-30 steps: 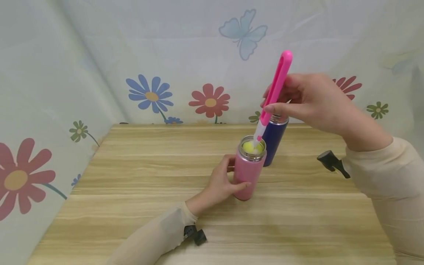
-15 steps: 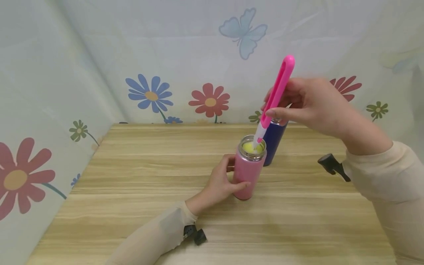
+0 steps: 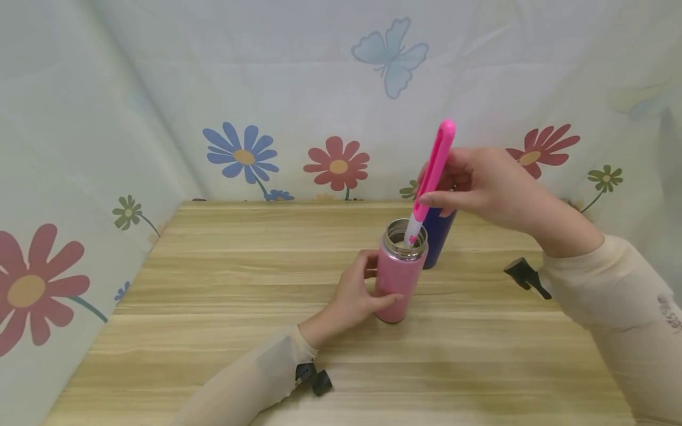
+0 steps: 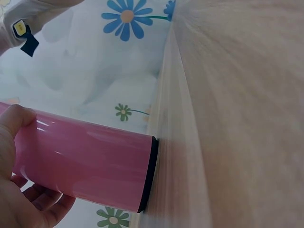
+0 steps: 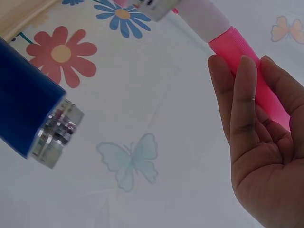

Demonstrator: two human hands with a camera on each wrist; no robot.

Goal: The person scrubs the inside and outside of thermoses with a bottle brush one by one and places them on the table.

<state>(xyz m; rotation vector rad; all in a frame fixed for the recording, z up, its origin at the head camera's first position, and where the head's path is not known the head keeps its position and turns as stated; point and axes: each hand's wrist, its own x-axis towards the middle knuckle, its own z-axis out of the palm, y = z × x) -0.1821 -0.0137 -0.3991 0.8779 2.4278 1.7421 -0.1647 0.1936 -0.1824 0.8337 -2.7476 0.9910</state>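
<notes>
A pink bottle (image 3: 401, 281) without a lid stands on the table, gripped around its side by my left hand (image 3: 354, 296). In the left wrist view the thumb and fingers of my left hand (image 4: 23, 175) wrap the pink bottle (image 4: 85, 156), whose dark base meets the tabletop. My right hand (image 3: 495, 189) pinches the bright pink handle (image 3: 436, 171) of a brush, tilted, its white neck inside the bottle mouth; the head is hidden inside. The right wrist view shows my right hand (image 5: 266, 142) with fingertips on the pink handle (image 5: 242, 52).
Just behind and right of the pink bottle stands a dark blue bottle (image 3: 438, 236) with a metal neck, partly covered by my right hand. The wooden table (image 3: 240, 266) ends at a curtain (image 3: 293, 89) printed with flowers and a butterfly.
The right hand and brush have moved down and slightly left. The yellow sponge head, visible at the mouth before, has sunk out of sight into the pink bottle. My left hand stays put.
</notes>
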